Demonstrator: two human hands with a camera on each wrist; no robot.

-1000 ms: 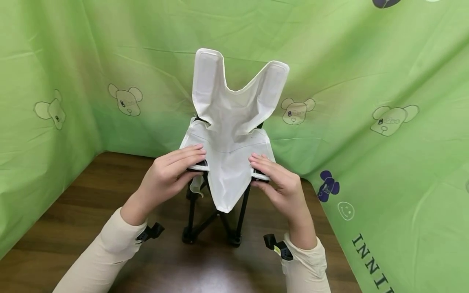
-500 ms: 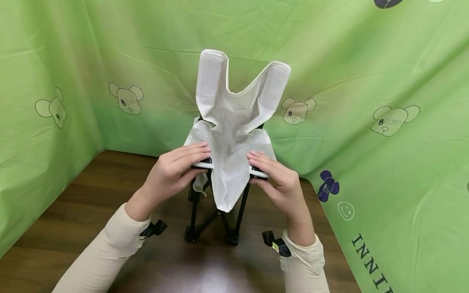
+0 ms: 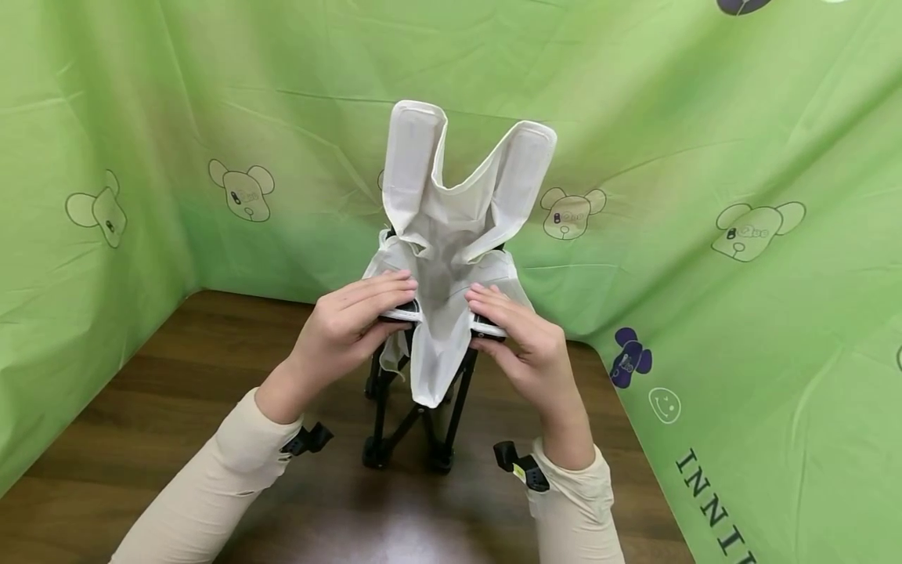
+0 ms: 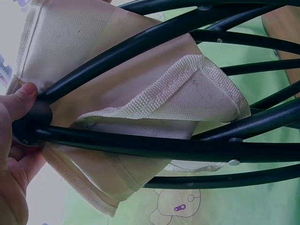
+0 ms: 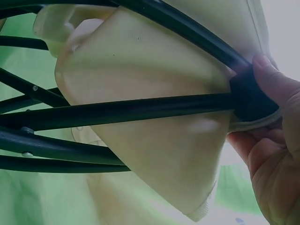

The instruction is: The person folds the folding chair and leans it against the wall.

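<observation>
A small folding chair [image 3: 440, 337] with a white fabric seat and a black tube frame [image 3: 379, 415] stands upright on the wooden surface, partly folded. My left hand [image 3: 345, 321] grips its front left corner, fingers over the fabric and thumb below. At the front right corner my right hand [image 3: 521, 337] does the same. The left wrist view shows the thumb against a black corner joint [image 4: 35, 119] where two tubes meet. A matching joint [image 5: 251, 96] sits between thumb and fingers in the right wrist view. Between the hands the seat fabric sags into a point.
Green cloth walls [image 3: 296, 117] with printed bear heads enclose the dark wooden tabletop [image 3: 176, 407] at the back and both sides. The chair's white backrest [image 3: 458, 204] rises behind the hands, with two tall side flaps. Black cameras [image 3: 306, 440] are strapped to both wrists.
Both hands have moved toward each other, carrying the chair's front corners inward. The seat has narrowed and sags more, the front feet stand closer together, and the back flaps have drawn nearer.
</observation>
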